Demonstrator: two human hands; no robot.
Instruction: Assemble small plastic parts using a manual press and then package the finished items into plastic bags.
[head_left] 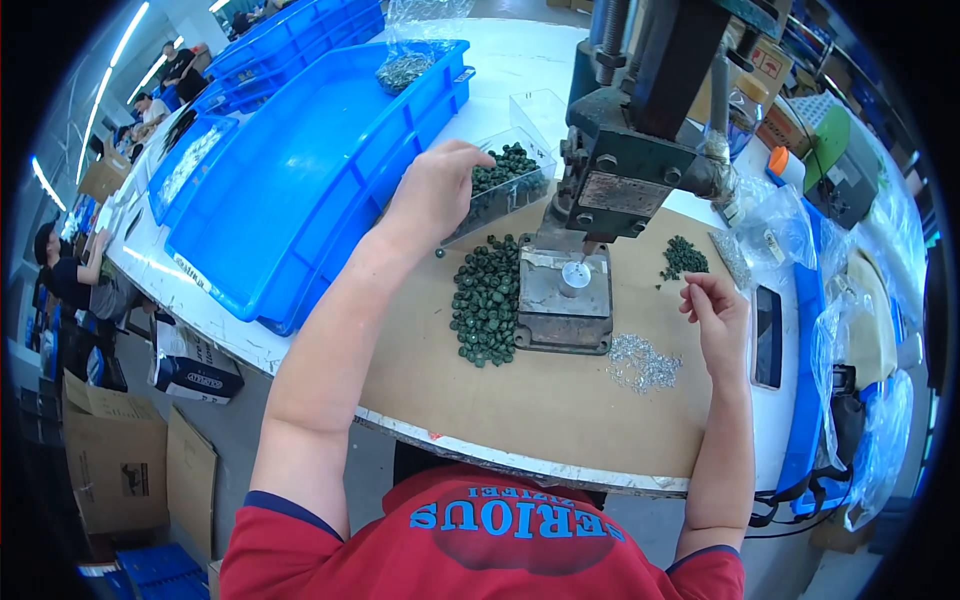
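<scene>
My left hand [437, 192] is at the near left side of a clear plastic box [510, 200] holding many small dark green parts [515, 163]. Its fingers are curled together over the box's edge; anything between them is hidden. My right hand [718, 308] makes a pinch just below a small pile of dark green pieces [684, 258], and what it holds is too small to make out. Between my hands stands a bench press with a metal base [565, 310]. A round silvery piece [575, 275] sits on the base, under the press head [625, 180].
Left of the press base lies a heap of green round parts [487, 310]; small shiny pieces [643, 363] lie to its right. A large blue tray [300, 190] fills the left side. A phone [767, 337] and plastic bags [780, 225] are at right. Other people sit far left.
</scene>
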